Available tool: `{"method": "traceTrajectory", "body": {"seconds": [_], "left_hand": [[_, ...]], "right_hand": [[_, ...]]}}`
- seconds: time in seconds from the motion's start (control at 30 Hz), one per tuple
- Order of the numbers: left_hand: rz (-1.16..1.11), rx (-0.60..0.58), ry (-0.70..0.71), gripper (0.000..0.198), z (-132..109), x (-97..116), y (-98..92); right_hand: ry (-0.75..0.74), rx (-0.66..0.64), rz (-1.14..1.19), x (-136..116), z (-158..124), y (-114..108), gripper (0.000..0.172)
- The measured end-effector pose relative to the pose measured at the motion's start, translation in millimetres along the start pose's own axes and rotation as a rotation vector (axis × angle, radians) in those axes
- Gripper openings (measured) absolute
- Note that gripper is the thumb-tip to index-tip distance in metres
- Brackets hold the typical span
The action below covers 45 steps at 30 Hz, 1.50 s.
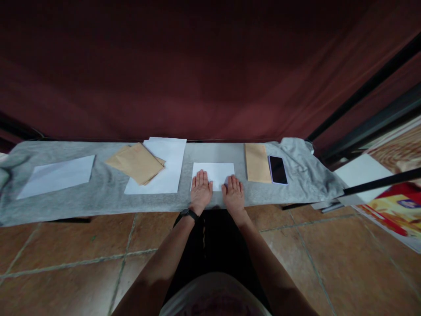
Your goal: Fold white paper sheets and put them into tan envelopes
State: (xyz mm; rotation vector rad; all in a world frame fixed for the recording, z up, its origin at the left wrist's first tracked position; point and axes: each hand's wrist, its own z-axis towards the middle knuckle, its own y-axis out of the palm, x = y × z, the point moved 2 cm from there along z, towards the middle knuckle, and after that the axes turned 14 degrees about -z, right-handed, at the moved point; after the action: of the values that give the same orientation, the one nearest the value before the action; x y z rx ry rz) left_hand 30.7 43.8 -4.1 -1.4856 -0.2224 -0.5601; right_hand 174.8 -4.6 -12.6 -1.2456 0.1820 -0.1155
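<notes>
A white sheet of paper (217, 170) lies crosswise in front of me on the cloth-covered table. My left hand (201, 189) rests flat on its left part, fingers stretched out and pointing away from me. On the right part of the paper lies my right hand (234, 193), also flat, with the thumb a little apart. Neither hand grips anything. To the right is a brown envelope (257, 162). Left of the paper, several brown envelopes (140, 163) lie in a loose pile, partly on larger white sheets (169, 166).
A phone (278, 170) lies right of the single envelope. Another white sheet (59, 174) is at the far left. Grey cloth (108, 197) covers the narrow table, with a bunched part at the right. Behind hangs a dark red curtain (210, 87); a black bar (368, 83) slants at right.
</notes>
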Motion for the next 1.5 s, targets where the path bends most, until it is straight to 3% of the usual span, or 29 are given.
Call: {"method": "traceTrajectory", "body": {"seconds": [0.13,0.4,0.57,0.93,1.5], "left_hand": [[-0.003,0.027,0.011,0.063,0,-1,2.1],[0.040,-0.026,0.015,0.061,0,-4,1.2],[0.099,-0.065,-0.008,0.060,0,-3,0.1],[0.103,-0.060,-0.023,0.058,2,3,-3.3],[0.034,0.137,-0.112,0.063,-3,-13,-4.4]], "right_hand": [[0.028,-0.093,0.020,-7,12,-5,0.055],[-0.211,-0.229,0.130,-46,33,-6,0.053],[-0.218,-0.293,0.122,-52,36,-4,0.051],[-0.137,-0.245,0.068,-42,36,3,0.051],[0.040,-0.132,-0.024,-20,30,8,0.061]]}}
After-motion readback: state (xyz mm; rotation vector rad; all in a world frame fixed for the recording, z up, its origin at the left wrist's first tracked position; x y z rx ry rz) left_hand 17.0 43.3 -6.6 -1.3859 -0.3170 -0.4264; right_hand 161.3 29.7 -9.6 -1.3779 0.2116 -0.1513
